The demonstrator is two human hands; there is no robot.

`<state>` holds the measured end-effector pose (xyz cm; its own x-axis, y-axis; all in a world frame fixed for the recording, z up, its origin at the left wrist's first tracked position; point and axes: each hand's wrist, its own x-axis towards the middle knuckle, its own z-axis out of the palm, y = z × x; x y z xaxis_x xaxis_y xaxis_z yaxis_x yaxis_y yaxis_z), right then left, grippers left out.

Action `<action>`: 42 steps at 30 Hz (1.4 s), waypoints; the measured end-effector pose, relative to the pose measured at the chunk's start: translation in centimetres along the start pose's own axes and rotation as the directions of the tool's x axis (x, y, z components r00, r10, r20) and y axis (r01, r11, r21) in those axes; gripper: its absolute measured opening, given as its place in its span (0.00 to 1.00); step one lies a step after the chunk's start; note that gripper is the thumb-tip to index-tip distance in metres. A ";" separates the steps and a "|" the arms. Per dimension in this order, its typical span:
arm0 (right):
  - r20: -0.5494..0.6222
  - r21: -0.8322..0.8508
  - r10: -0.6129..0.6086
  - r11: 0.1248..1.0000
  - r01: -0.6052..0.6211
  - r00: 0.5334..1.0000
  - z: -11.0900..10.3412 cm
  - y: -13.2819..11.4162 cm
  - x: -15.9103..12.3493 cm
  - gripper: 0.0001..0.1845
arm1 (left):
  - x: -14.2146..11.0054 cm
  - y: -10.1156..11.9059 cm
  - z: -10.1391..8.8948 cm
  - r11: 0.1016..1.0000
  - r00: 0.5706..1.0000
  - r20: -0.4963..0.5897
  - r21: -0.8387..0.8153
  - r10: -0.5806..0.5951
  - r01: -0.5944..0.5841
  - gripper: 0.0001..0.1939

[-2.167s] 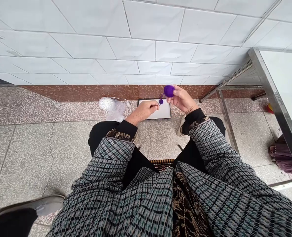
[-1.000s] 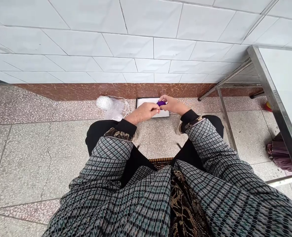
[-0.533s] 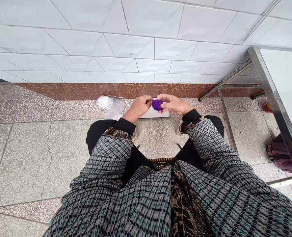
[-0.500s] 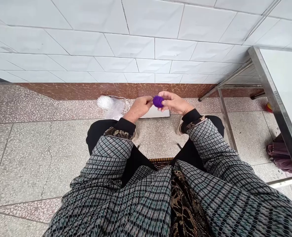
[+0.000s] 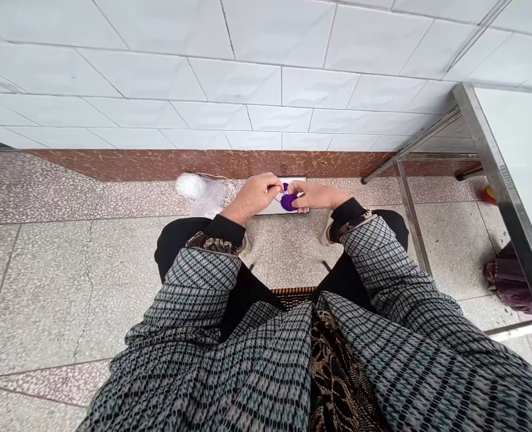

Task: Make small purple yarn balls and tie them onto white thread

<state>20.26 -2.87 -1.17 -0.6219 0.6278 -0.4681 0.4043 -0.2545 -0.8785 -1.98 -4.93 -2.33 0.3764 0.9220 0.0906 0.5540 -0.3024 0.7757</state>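
- right hand (image 5: 317, 195) has the purple yarn (image 5: 288, 203)
- left hand (image 5: 257, 194) pinched narrow beside it, can't tell on what
- white yarn (image 5: 191, 186) on the floor (image 5: 126, 258) nearby

Jacket (image 5: 194, 336): woven check in grey, black and white, teal flecks; sleeves edged with thin plain trim (image 5: 218, 252). Beneath, black-and-gold patterned garment (image 5: 337, 372), gold motif repeated near wrists. Black inner cuffs (image 5: 225, 230). Black trousers (image 5: 176, 237). Left hand (image 5: 257, 194), right hand (image 5: 315, 195) bare. Pale shoes (image 5: 325, 234), mostly hidden.
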 end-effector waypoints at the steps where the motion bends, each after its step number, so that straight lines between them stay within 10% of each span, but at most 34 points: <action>1: 0.034 0.057 -0.037 0.998 0.035 0.999 -0.1 -0.1 -0.2 0.18 | 0.1 -0.2 0.0 1.000 1.000 -0.016 0.001 -0.002 0.002 0.08; 8: -0.382 0.419 -0.243 0.815 0.401 0.892 -0.9 -0.4 0.3 0.23 | -0.1 0.3 0.4 0.991 0.988 0.134 -0.100 -0.072 0.085 0.10; 12: -0.514 0.230 -0.089 0.944 0.237 0.853 -0.7 0.2 1.2 0.21 | -0.5 1.2 0.3 0.989 0.931 0.364 -0.140 0.007 0.048 0.09; 17: -0.115 -0.094 -0.035 0.995 0.024 0.993 0.0 0.5 0.4 0.19 | -0.4 0.7 -0.2 0.994 0.988 0.148 -0.089 -0.049 0.062 0.09; 21: 0.161 0.139 -0.224 0.969 0.203 0.961 -0.7 0.5 -0.3 0.18 | -0.1 0.0 -0.4 0.993 0.994 0.043 -0.054 -0.100 0.103 0.09; 27: -0.302 0.459 -0.386 0.743 0.488 0.872 -1.9 1.0 0.9 0.30 | -0.2 0.4 -0.1 0.988 0.981 0.163 -0.094 -0.103 0.119 0.09; 32: -0.468 0.247 -0.193 0.908 0.338 0.862 -1.0 1.0 1.7 0.21 | -0.4 0.9 0.0 0.990 0.943 0.332 -0.131 -0.002 0.048 0.09; 37: -0.126 -0.127 -0.074 0.990 0.058 0.989 -0.3 0.6 0.3 0.18 | -0.4 0.5 -0.1 0.995 0.980 0.197 -0.094 -0.011 0.030 0.09; 40: 0.192 -0.024 -0.126 0.991 0.133 0.973 -0.6 0.4 -0.5 0.18 | -0.2 0.0 -0.1 0.996 0.994 0.092 -0.061 -0.058 0.064 0.09; 42: 0.143 0.180 -0.283 0.950 0.256 0.948 -1.0 0.3 -0.5 0.20 | -0.1 -0.2 -0.1 0.994 0.994 0.059 -0.063 -0.089 0.092 0.09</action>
<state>21.41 -2.54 -1.11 -0.8000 0.5626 -0.2087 0.1035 -0.2133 -0.9715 -2.17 -4.94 -2.46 0.3692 0.9292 -0.0159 0.5386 -0.2000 0.8185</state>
